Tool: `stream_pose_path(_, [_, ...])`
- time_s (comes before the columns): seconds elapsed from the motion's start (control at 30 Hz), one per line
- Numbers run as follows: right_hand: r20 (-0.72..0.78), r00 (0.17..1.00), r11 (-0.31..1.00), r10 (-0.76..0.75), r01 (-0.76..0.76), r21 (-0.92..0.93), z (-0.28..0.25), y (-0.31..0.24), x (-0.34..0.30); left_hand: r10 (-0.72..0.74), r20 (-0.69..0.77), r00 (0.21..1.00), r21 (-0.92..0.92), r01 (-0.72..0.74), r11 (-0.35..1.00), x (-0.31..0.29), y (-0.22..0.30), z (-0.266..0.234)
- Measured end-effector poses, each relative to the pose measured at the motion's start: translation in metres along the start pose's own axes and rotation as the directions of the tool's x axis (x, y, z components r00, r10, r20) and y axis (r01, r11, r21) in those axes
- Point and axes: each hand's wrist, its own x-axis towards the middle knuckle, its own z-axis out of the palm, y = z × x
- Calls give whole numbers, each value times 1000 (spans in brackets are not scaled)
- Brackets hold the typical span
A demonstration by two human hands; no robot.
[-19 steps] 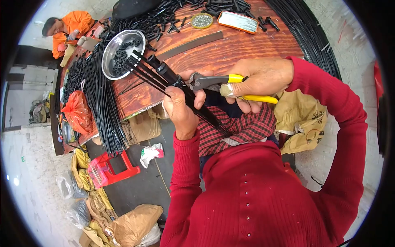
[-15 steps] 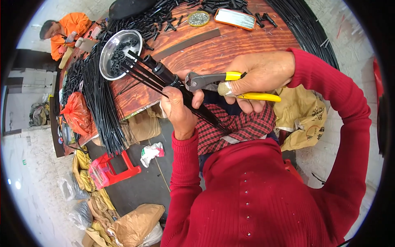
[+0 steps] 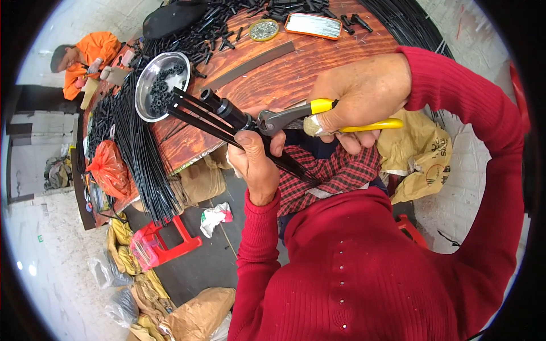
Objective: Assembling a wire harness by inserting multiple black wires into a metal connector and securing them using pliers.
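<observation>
Left hand (image 3: 256, 165): some fingers hidden behind black rods (image 3: 290, 163). Pliers (image 3: 290, 116) overlap black fitting (image 3: 232, 113); exact bite cannot be told. Rods' lower ends lost against checked cloth (image 3: 341, 167). Far edge of wooden table (image 3: 259, 84): loose fittings (image 3: 219, 24) cut off by picture's top. Right edge: long strands (image 3: 406, 21) likewise cut. Bits (image 3: 264, 29) in round dish (image 3: 251, 33) too small to identify.

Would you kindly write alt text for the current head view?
A person's left hand grips a bundle of black rods while the right hand holds yellow-handled pliers close to it, beside a wooden table bearing a metal bowl of small black parts.
</observation>
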Motion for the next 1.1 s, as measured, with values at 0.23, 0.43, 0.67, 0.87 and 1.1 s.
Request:
stream_pose_path(0.23, [-20, 999, 993, 43, -45, -111, -1, -15, -6, 13, -33, 999, 44, -12, 999, -3, 1, 2])
stream_pose_path(0.43, [-58, 993, 970, 101, -111, -217, 0, -28, -5, -13, -56, 998, 72, 17, 997, -4, -1, -5])
stream_pose_path(0.67, [-69, 986, 965, 150, -161, -205, -1, -23, 8, -11, -98, 995, 39, 15, 999, 3, -2, 3])
stream_pose_path(0.87, [-51, 998, 976, 24, -34, -215, 11, -27, 32, 1, -110, 994, 47, 5, 999, 1, 8, -20])
stream_pose_path(1.1, [-55, 998, 999, -26, 27, 25, 11, -11, 16, -90, 67, 994, -263, 105, 959, 10, -3, -24])
